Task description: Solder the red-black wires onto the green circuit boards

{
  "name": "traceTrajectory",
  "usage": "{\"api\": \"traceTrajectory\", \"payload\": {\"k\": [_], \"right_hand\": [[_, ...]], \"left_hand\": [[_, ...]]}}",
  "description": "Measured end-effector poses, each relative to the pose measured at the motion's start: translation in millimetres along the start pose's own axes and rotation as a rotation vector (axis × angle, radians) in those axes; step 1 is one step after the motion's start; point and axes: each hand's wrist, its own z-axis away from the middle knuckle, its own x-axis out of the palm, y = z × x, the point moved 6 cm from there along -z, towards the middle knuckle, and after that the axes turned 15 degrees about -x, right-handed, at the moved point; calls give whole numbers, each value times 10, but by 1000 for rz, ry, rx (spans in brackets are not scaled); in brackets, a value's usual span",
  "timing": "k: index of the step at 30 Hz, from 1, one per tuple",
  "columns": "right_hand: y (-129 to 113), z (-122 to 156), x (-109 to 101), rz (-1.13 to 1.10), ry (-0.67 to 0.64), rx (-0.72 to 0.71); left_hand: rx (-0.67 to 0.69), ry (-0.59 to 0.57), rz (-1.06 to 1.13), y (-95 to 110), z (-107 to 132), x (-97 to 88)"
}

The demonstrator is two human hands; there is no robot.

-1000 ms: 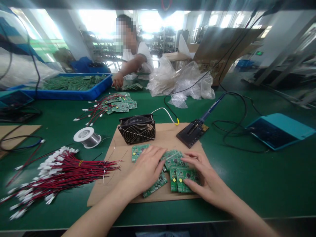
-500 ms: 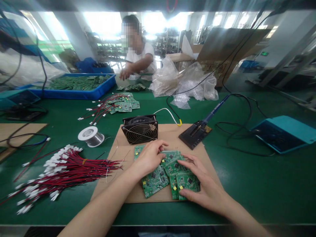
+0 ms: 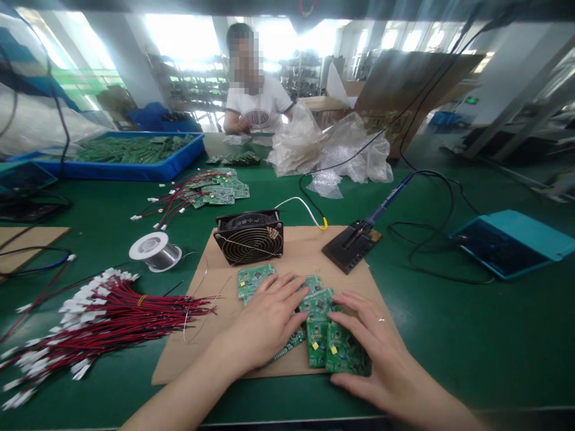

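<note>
Several green circuit boards (image 3: 320, 326) lie spread on a brown cardboard sheet (image 3: 224, 335) in front of me. My left hand (image 3: 265, 320) rests flat on the left boards, fingers stretched out and apart. My right hand (image 3: 375, 353) lies flat on the right boards, fingers spread over their near edge. One more board (image 3: 252, 278) sits uncovered just beyond my left fingers. Neither hand grips anything.
A small black fan (image 3: 250, 236) stands at the sheet's far edge, a soldering iron in its black stand (image 3: 353, 242) to the right, a teal station (image 3: 510, 239) further right. A solder spool (image 3: 155, 250) and red wire bundle (image 3: 103, 311) lie left. A person (image 3: 256, 102) works opposite, beside a blue tray (image 3: 121, 157).
My left hand came back from the far boards and flattened onto the left ones. My right hand slid nearer to me over the right boards. The person opposite sat upright.
</note>
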Motion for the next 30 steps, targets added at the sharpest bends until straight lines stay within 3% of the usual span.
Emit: {"api": "traceTrajectory", "payload": {"k": [4, 7, 10, 14, 18, 20, 25, 30], "right_hand": [[25, 40, -137, -61, 56, 38], [234, 112, -305, -20, 75, 139], [527, 142, -391, 124, 32, 192], [797, 72, -275, 125, -93, 148], [754, -21, -264, 119, -38, 48], [646, -63, -264, 147, 11, -11], [396, -129, 124, 161, -123, -159], [579, 14, 436, 164, -146, -126]], "left_hand": [[-30, 161, -29, -19, 174, -53], [-46, 241, -67, -60, 411, -41], [-33, 235, -88, -102, 608, 34], [-29, 194, -74, -154, 713, 59], [-47, 103, -36, -220, 703, 4], [-117, 121, -18, -294, 667, -47], [-329, 149, 17, -467, 561, -71], [-302, 91, 94, -439, 595, -8]]}}
